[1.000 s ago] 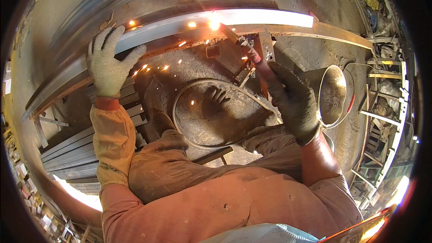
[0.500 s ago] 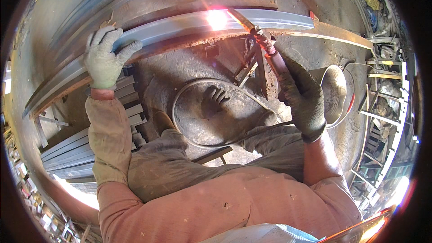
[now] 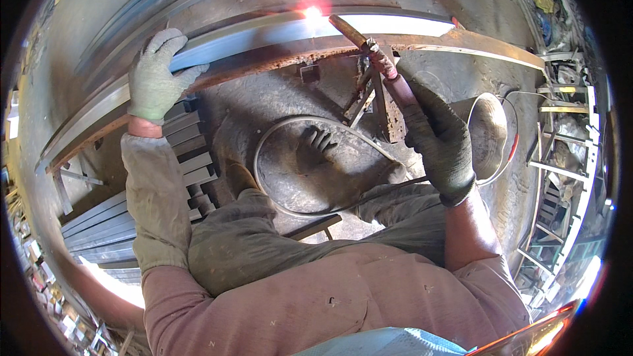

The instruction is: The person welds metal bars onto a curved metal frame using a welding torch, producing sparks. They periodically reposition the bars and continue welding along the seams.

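My left hand [image 3: 157,79], in a pale grey work glove, grips a long grey metal profile [image 3: 257,41], fingers over its far side and thumb along its near side. The profile lies along a rusty beam [image 3: 481,46]. My right hand [image 3: 443,148], in a darker glove, is closed around the handle of a welding torch [image 3: 382,62] with a wrapped neck. Its nozzle points left and away from me. A glaring welding arc [image 3: 312,12] burns just off the nozzle tip, at the far edge of the profile; glare hides the exact contact spot.
A hose [image 3: 258,175] loops over the floor between my legs. Stacked metal tubes [image 3: 109,224] lie at the left. A bucket-like container [image 3: 488,135] stands beside my right hand, with a metal rack [image 3: 560,178] farther right. More long bars [image 3: 165,0] lie at the far side.
The arc has moved from the profile's upper face to its far edge. The torch has shifted slightly left with it. My left hand keeps its grip, nearly in place.
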Demonstrator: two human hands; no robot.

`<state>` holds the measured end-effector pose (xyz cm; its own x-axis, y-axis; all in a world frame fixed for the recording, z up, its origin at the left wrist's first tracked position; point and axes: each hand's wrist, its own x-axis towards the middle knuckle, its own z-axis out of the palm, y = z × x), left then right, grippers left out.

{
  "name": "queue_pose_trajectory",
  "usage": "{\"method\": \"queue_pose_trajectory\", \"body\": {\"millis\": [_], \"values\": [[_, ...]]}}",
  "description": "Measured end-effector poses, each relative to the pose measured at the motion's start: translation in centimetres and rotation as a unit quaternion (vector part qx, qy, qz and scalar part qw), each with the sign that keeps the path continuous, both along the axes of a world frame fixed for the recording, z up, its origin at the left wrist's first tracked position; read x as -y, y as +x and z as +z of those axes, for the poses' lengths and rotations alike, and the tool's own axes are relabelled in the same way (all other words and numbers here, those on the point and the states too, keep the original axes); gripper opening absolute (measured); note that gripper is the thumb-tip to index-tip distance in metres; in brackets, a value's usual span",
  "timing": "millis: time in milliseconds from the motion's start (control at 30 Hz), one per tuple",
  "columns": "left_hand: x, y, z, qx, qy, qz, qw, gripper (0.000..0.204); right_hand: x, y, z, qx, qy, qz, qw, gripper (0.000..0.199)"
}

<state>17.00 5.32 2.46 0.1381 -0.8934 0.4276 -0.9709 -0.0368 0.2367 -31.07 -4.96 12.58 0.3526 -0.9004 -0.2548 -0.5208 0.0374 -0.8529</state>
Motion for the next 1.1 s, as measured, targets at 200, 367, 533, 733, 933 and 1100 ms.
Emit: {"method": "queue_pose_trajectory", "body": {"millis": [200,367,533,733,933,1100], "values": [[-0.6,0.4,-0.2,0.054,0.045,0.014,0.997,0.071,0.0,-0.1,-0.4,0.001,-0.007,0.001,1.000,0.043],[-1.0,-5.3,1.2,0.140,0.041,0.098,0.984,0.090,0.0,1.2,0.4,-0.022,0.005,0.020,1.000,0.043],[0.4,-17.4,3.3,-0.189,0.038,-0.248,0.950,0.096,0.1,1.6,-0.4,-0.035,-0.004,0.010,0.999,0.042],[2.3,-22.3,1.1,-0.246,0.048,-0.323,0.913,0.116,0.1,1.9,-0.7,-0.018,-0.007,0.016,1.000,0.041],[2.6,-22.2,0.6,-0.263,0.045,-0.322,0.909,0.120,0.6,2.1,-0.8,-0.026,-0.024,0.042,0.998,0.042],[2.9,-21.8,0.9,-0.276,0.065,-0.329,0.901,0.124,0.8,2.1,-1.5,-0.022,-0.003,0.020,1.000,0.042]]}}
